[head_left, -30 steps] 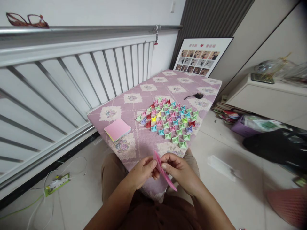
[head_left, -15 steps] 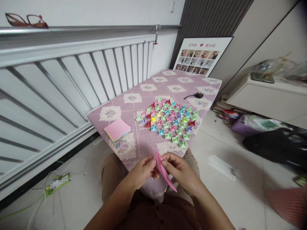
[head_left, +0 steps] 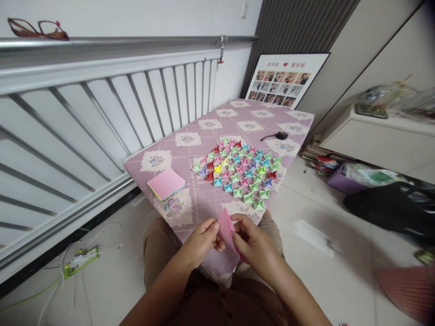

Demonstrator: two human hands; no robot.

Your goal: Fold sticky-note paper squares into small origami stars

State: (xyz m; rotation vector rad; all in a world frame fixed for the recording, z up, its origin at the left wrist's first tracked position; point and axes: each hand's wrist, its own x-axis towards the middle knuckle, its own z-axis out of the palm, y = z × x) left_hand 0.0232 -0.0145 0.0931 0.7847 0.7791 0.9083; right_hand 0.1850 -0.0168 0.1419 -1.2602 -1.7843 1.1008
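Note:
Between my hands, above the near corner of the table, is a folded sheet of pink paper point(head_left: 225, 228). My left hand point(head_left: 205, 237) pinches its left edge between thumb and fingers. On the other side, my right hand point(head_left: 247, 236) grips the paper with thumb and fingers, covering its lower part. Just beyond lie rows of small folded paper pieces point(head_left: 243, 168) in green, pink, blue, red, yellow and purple. A stack of square paper point(head_left: 166, 183), pink on top, rests on the table to the left.
A flowered cloth covers the table point(head_left: 193, 156). A small black object with a cord point(head_left: 281, 135) lies farther back. White railing point(head_left: 152, 97) runs along the left, and a framed photo board point(head_left: 287, 80) stands behind. A power strip point(head_left: 81, 261) is on the left floor.
The pink paper has turned more upright, showing a broader face. My right hand has shifted slightly lower along it, and its lower tip is now mostly hidden.

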